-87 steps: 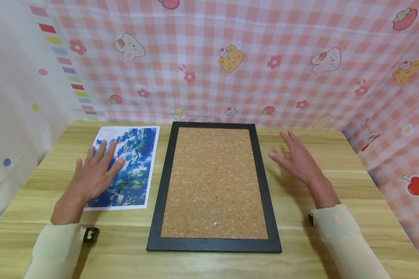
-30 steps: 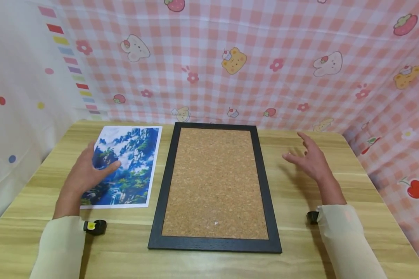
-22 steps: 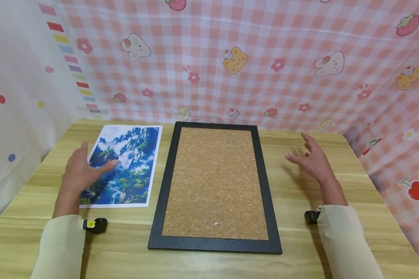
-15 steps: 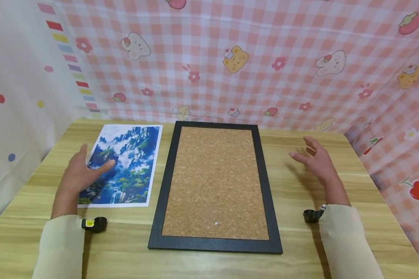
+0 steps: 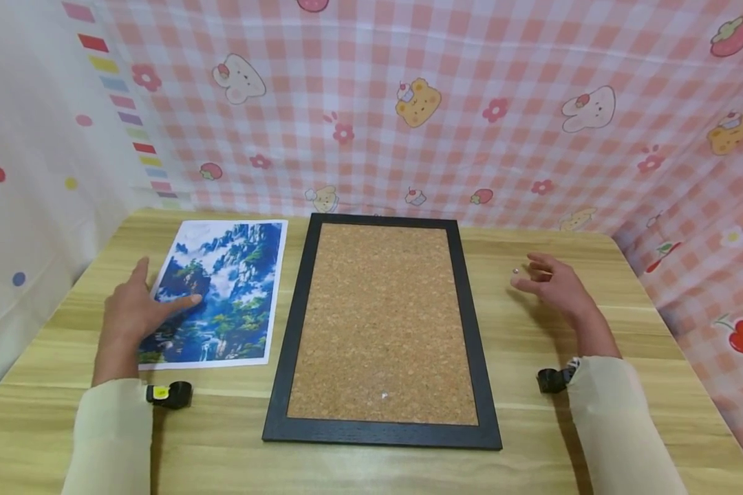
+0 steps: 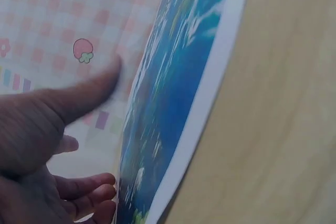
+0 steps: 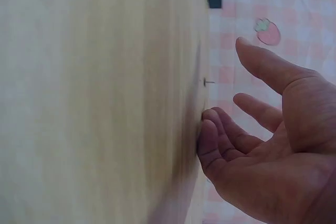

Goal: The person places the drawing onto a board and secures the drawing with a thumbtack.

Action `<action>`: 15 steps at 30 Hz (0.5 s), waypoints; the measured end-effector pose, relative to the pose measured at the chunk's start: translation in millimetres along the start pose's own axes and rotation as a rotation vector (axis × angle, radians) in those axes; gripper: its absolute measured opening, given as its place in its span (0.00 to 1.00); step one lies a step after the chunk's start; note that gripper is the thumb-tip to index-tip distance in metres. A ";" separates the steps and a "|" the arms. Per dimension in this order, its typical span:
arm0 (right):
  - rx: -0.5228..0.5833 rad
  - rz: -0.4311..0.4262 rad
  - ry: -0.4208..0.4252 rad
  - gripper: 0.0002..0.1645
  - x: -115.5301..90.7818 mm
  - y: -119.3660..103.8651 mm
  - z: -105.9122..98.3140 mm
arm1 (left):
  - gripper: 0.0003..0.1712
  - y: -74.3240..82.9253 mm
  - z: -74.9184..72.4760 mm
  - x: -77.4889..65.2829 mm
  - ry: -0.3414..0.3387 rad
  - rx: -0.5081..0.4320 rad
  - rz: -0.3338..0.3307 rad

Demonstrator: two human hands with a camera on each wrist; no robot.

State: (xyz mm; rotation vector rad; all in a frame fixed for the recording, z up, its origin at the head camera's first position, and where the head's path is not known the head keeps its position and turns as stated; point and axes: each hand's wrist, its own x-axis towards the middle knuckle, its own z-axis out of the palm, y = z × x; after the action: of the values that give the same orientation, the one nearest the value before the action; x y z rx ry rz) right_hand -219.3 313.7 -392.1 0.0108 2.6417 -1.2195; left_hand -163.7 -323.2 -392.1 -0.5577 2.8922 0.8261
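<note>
In the head view, a printed landscape picture (image 5: 235, 289) with a white border lies left of a black-framed cork board (image 5: 380, 323). My left hand (image 5: 133, 313) is at the picture's left edge, its thumb stretched over the print. The left wrist view shows the curled fingertips of this left hand (image 6: 37, 140) close against the paper's edge, with the thumb blurred and raised. My right hand (image 5: 560, 285), right of the board, holds nothing. By its thumb, a small thumbtack (image 5: 515, 271) rests point up on the table; the right wrist view shows the thumbtack (image 7: 206, 82) just beyond the fingers.
The wooden table (image 5: 371, 471) meets a pink checked curtain (image 5: 371, 124) at the back. A white dotted cloth (image 5: 31, 227) hangs on the left. A small white speck (image 5: 384, 395) shows low on the cork.
My left hand has drawn back from over the picture to its left edge. Shifting right, my right hand has lowered towards the table, and the thumbtack beside it now shows clearly.
</note>
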 end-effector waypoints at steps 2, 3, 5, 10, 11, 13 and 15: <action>-0.035 -0.010 -0.009 0.50 4.2 -0.4 1.1 | 0.72 -1.6 0.3 -0.3 0.003 0.025 0.003; -0.051 -0.012 -0.012 0.49 6.1 -0.9 1.7 | 0.71 -2.1 0.3 -0.5 0.001 0.027 0.001; -0.082 -0.014 -0.013 0.46 9.0 -2.3 3.4 | 0.68 -3.0 0.2 -0.3 -0.004 0.033 0.002; -0.215 -0.035 0.008 0.35 13.8 -5.3 6.6 | 0.64 -3.2 -1.3 1.7 -0.020 0.032 0.004; -0.247 -0.041 0.017 0.33 14.5 -5.7 7.1 | 0.64 -3.0 -1.6 2.2 -0.022 0.027 0.000; -0.291 -0.041 0.027 0.31 15.7 -6.6 7.9 | 0.64 -3.1 -1.9 3.1 -0.028 0.020 -0.010; -0.322 -0.034 0.044 0.29 16.7 -7.9 9.1 | 0.63 -3.7 -1.5 3.7 -0.030 0.017 -0.018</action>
State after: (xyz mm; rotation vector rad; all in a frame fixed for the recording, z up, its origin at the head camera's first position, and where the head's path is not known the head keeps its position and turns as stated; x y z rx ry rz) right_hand -234.6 300.2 -395.4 -0.0631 2.8557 -0.7975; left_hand -165.8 -328.1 -393.3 -0.5645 2.8603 0.8002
